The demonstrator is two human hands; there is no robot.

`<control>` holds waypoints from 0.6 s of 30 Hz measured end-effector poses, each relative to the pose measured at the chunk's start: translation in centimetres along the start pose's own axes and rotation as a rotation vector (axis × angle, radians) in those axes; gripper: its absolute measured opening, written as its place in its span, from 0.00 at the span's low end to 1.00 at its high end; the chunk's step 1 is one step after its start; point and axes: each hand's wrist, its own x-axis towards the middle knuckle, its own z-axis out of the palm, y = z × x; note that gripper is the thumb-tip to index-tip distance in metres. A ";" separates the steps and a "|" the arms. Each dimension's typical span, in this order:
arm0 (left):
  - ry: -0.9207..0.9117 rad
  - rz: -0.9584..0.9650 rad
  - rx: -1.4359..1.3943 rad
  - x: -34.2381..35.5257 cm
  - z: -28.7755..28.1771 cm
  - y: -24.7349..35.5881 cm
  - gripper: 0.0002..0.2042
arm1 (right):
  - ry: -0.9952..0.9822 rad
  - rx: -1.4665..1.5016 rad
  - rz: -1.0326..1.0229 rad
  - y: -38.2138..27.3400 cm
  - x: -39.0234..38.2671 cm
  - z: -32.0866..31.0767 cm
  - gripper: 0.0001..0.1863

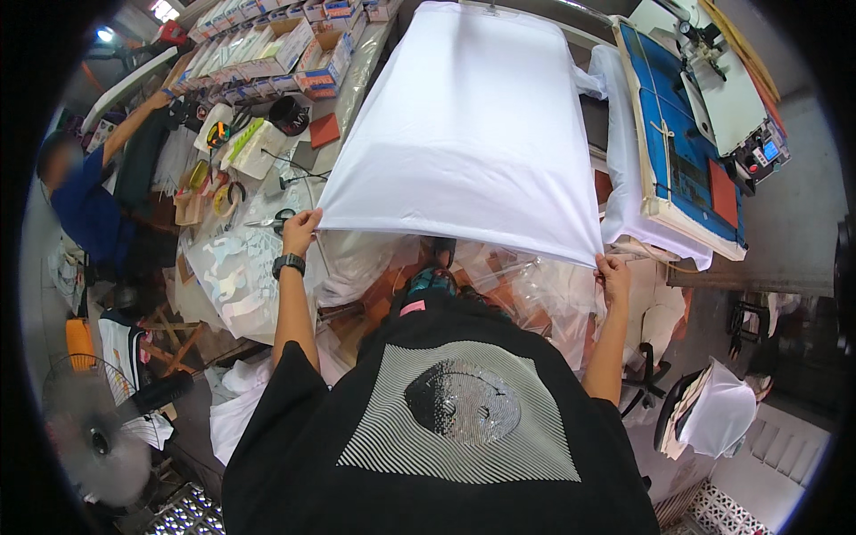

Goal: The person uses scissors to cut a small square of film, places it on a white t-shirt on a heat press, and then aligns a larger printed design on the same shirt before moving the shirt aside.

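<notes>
Head view: a white garment (473,125) lies spread flat over a long work surface directly ahead of the person, its near hem pulled taut between both hands. The left hand (300,230), with a dark wristwatch (288,264) on its wrist, is closed on the hem's left corner; the right hand (613,272) is pinched on the right corner. Scissors (275,221) lie on the cluttered side table (267,178), just beside the left hand. A blue-topped press machine (687,143) stands to the right of the garment, with more white cloth (624,178) draped between them. A second person in a blue top (85,201) reaches over the side table at far left. A floor fan (94,432) sits at lower left.
</notes>
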 end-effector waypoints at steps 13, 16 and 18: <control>0.009 0.054 -0.025 0.0 -0.4 -1.1 0.10 | -0.038 -0.153 -0.108 -0.4 -0.5 -1.1 0.16; -0.004 0.065 -0.047 0.6 -0.7 -2.3 0.09 | -0.016 -0.115 -0.169 -0.1 -0.2 -0.4 0.23; -0.016 0.069 0.014 0.9 -0.7 -2.6 0.09 | 0.007 -0.175 -0.189 1.0 0.2 -0.3 0.27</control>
